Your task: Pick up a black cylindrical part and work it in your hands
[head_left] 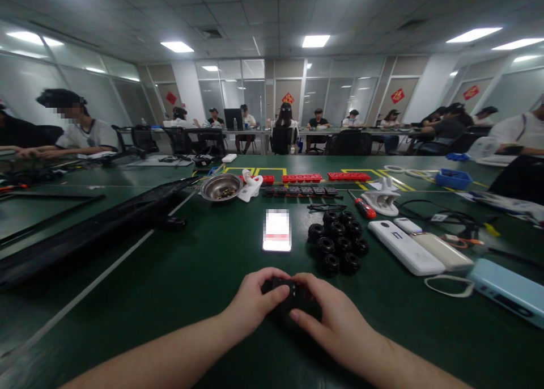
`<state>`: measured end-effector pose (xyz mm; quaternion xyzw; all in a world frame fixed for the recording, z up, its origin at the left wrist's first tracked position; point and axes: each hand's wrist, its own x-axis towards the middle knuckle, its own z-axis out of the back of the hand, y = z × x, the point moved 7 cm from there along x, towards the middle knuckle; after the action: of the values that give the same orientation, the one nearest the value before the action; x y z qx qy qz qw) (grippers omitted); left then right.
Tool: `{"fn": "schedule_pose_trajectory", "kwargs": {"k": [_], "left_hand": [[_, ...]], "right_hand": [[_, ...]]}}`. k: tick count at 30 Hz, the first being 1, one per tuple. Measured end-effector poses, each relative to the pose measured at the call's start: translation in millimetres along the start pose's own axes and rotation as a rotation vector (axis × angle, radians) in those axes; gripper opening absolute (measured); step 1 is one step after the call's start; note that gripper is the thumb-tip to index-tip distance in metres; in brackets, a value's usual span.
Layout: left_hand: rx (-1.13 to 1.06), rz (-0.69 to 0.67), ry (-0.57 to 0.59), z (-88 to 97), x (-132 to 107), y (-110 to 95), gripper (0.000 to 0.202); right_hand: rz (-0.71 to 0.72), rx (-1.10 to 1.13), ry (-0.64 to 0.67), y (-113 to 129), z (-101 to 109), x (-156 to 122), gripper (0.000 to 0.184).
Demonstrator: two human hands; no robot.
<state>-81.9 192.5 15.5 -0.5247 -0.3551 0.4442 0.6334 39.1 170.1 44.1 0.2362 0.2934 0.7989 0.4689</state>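
A small black blocky part [285, 294], seemingly moulded plastic with a tiny red mark on its upper face, is held just above the dark green table mat [178, 287] at the near edge, straight in front of the wearer. It is pinched from both sides: the left hand [254, 298] is closed on its left end with thumb and forefinger, and the right hand [327, 315] is curled over its right end, the fingers pressed against it. Much of the part is hidden by the fingers, so its full shape cannot be told.

The part is judged to be light, stiff and smooth, likely to slip if only fingertips are used; a hold on its two opposite ends, as now, looks the surest.

Just beyond the hands a lit smartphone [277, 230] lies flat; its screen is blurred and nothing on it can be read. To its right a cluster of black ribbed rubber rings [339, 240] is heaped, and further right a white oblong power bank [405, 246] bears a small dark marking too small to read. Red diamond-shaped paper signs [397, 96] are hung on the far glass walls, their characters illegible
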Motion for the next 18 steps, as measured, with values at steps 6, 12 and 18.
{"fn": "schedule_pose_trajectory", "kwargs": {"k": [6,12,18], "left_hand": [[0.063,-0.043,-0.029,1.1,-2.5,-4.1,0.038],[0.024,-0.018,0.027,-1.2,0.8,0.0,0.038],[0.028,-0.060,-0.037,1.8,-1.7,-5.1,0.037]], "right_hand": [[-0.034,-0.001,0.049,-2.9,-2.7,1.8,0.020],[0.043,-0.016,-0.034,-0.5,-0.5,-1.8,0.037],[-0.028,-0.004,0.009,-4.0,-1.0,0.0,0.027]]}}
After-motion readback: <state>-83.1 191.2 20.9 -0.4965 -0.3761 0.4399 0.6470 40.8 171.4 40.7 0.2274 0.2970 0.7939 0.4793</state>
